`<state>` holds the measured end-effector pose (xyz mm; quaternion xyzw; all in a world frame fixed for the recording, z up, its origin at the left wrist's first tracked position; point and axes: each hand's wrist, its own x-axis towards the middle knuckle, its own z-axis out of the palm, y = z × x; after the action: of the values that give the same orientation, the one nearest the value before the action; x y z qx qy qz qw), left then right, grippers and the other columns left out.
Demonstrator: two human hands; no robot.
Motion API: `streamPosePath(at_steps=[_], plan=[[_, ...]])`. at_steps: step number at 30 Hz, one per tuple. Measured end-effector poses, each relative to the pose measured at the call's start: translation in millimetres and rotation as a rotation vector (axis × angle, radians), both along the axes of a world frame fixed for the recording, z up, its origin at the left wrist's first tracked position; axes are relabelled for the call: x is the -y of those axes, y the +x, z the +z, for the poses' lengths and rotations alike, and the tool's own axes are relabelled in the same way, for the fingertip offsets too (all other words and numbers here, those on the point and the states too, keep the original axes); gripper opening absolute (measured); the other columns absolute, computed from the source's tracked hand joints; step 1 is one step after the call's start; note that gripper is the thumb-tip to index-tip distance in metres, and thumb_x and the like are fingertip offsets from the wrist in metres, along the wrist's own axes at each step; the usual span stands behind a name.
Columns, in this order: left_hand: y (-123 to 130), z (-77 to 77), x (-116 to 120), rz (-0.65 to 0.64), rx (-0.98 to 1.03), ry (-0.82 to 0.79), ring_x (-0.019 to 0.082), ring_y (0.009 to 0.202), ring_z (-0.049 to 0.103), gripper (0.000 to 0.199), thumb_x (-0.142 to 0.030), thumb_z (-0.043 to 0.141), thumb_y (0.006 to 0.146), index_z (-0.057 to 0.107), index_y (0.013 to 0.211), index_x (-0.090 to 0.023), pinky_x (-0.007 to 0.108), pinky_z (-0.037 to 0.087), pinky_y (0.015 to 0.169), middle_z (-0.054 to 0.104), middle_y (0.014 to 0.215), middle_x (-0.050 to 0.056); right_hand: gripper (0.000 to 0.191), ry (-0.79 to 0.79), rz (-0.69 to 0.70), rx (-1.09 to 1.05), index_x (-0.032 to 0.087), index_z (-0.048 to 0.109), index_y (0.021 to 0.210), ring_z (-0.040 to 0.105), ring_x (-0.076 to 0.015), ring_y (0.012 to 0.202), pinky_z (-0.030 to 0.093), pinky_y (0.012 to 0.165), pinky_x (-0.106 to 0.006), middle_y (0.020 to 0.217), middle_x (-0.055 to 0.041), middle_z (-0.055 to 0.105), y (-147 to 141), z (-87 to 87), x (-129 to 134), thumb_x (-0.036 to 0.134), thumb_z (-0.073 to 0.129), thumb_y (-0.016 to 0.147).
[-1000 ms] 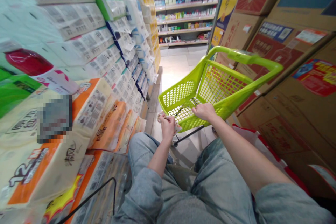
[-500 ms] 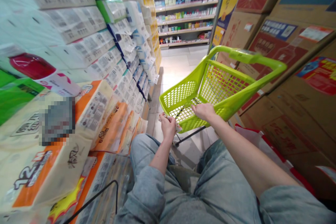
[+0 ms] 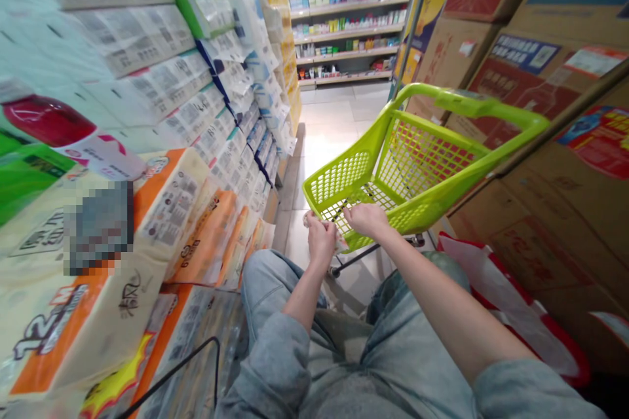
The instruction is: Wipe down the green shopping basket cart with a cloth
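My left hand is closed around a small pale wrapper with pinkish marks; bits of it stick out on both sides of the fingers. Close by on the right, my right hand has its fingers curled into a pinch, and whatever they hold is too small to make out. Both hands are in front of a lime-green shopping cart, over the near end of its basket. Some thin dark item lies across the basket's grid floor, partly hidden by the right hand.
Stacked tissue packs line the left, with a pink-red bottle and a blurred-out grey object on top. Cardboard cartons rise on the right, above a red-and-white bag. Stocked shelves stand across the aisle's far end.
My right hand has moved left and slightly down, closer to my left hand. The left hand sits slightly further right. In view, the cart has shifted a little to the right.
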<state>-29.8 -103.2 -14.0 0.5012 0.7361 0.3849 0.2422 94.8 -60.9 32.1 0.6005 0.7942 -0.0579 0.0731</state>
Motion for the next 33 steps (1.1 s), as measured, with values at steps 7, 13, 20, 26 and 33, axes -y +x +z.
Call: streamPosePath(at_steps=[7,13,20,26,33], plan=[[-27.2,7.9,-52.6,0.008,-0.149,-0.053,0.022,0.099,0.060,0.042,-0.017,0.048,0.077,0.037,0.116,-0.009,0.028,0.044,0.079,0.060,0.105,0.017,0.057,0.117,0.054,-0.010,0.010,0.072,0.088,0.066,-0.0219,0.089,0.046,0.077,-0.029,0.090,-0.0161,0.071,4.2,-6.0,7.6,0.037,0.022,0.093],[-33.2,11.4,-64.6,0.020,-0.159,-0.092,0.024,0.099,0.060,0.043,-0.018,0.050,0.077,0.038,0.117,-0.011,0.030,0.044,0.080,0.060,0.107,0.016,0.053,0.089,0.040,-0.030,0.009,0.071,0.091,0.065,-0.0221,0.089,0.045,0.077,-0.029,0.090,-0.0172,0.070,4.0,-4.8,9.0,0.033,0.024,0.092],[-25.5,4.4,-49.8,-0.002,-0.136,-0.068,0.022,0.092,0.063,0.042,-0.017,0.048,0.077,0.039,0.117,-0.013,0.028,0.044,0.074,0.063,0.095,0.012,0.054,0.025,-0.065,-0.043,0.014,0.072,0.092,0.064,-0.0229,0.093,0.044,0.079,-0.028,0.096,-0.0152,0.070,12.8,2.3,8.3,0.040,0.026,0.090],[-12.9,5.3,-45.2,-0.076,-0.083,-0.076,0.018,0.075,0.064,0.033,-0.016,0.047,0.076,0.039,0.108,-0.014,0.027,0.044,0.065,0.064,0.082,0.006,0.050,0.033,-0.130,-0.041,0.016,0.072,0.092,0.064,-0.0225,0.092,0.044,0.077,-0.028,0.097,-0.0140,0.070,30.8,4.8,4.4,0.039,0.028,0.088],[4.3,7.3,-44.5,-0.073,-0.049,-0.064,0.017,0.075,0.063,0.033,-0.017,0.049,0.075,0.039,0.107,-0.015,0.026,0.043,0.064,0.064,0.089,0.008,0.047,0.023,-0.155,-0.030,0.016,0.073,0.089,0.064,-0.0225,0.089,0.045,0.073,-0.029,0.095,-0.0135,0.070,50.5,5.9,-7.3,0.038,0.032,0.085]])
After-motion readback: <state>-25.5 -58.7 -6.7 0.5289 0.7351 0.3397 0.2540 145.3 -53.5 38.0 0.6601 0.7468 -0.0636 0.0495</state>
